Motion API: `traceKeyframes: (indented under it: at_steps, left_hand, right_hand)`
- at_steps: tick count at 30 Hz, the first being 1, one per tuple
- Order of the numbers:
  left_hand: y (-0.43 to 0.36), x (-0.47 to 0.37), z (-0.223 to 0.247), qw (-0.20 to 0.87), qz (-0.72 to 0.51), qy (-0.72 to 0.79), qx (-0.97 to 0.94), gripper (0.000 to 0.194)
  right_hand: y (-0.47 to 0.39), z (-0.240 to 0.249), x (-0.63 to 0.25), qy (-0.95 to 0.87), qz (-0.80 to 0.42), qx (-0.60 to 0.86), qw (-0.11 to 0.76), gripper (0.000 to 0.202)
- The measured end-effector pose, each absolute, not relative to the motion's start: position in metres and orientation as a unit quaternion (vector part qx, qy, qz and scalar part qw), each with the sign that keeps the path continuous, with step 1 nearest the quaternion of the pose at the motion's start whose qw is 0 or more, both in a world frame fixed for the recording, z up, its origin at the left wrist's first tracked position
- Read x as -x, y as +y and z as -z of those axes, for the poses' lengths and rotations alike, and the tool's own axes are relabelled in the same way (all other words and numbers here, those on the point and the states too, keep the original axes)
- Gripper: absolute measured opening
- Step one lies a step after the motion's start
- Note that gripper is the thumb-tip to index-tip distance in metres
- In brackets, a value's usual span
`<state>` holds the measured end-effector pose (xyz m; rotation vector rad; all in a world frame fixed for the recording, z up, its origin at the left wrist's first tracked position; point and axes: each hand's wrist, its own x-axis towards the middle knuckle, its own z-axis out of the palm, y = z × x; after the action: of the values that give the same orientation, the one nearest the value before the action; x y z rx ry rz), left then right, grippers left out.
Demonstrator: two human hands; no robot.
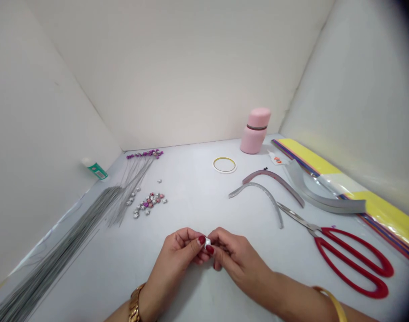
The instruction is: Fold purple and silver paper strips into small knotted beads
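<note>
My left hand [179, 252] and my right hand [239, 257] meet at the front middle of the table. Between their thumbs and fingertips they pinch one small whitish paper star [207, 243], mostly hidden by the fingers. Both hands are closed on it. To the left lies a loose pile of small folded stars [150, 203] in silver, pink and purple. A bundle of thin stems [137, 174] with purple stars [145, 154] at their tips lies behind the pile.
Grey wires [66, 237] stretch along the left, near a green-and-white tube [97, 170]. Right of centre are a tape roll [225, 165], a pink flask [256, 130], a small glue bottle [275, 158], curved paper strips [266, 192], red-handled scissors [352, 259] and packs of coloured strips [368, 197].
</note>
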<state>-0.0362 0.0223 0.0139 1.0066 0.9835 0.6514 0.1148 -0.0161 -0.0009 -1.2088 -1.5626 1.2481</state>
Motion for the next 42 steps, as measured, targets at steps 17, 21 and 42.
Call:
traceKeyframes:
  at_steps: [17, 21, 42]
  left_hand:
    - [0.0198, 0.0443, -0.0102, 0.496, -0.292, 0.407, -0.709, 0.017]
    - [0.0192, 0.044, -0.0125, 0.498, -0.288, 0.407, -0.71, 0.019]
    - [0.0197, 0.037, -0.0103, 0.709, -0.316, 0.398, -0.489, 0.014]
  right_hand:
    - [-0.0111, -0.0001, -0.113, -0.377, -0.709, 0.42, 0.423, 0.027]
    - [-0.0117, 0.002, -0.1137, -0.398, -0.698, 0.42, 0.422, 0.025]
    - [-0.0096, 0.0003, -0.1131, -0.468, -0.643, 0.432, 0.424, 0.018]
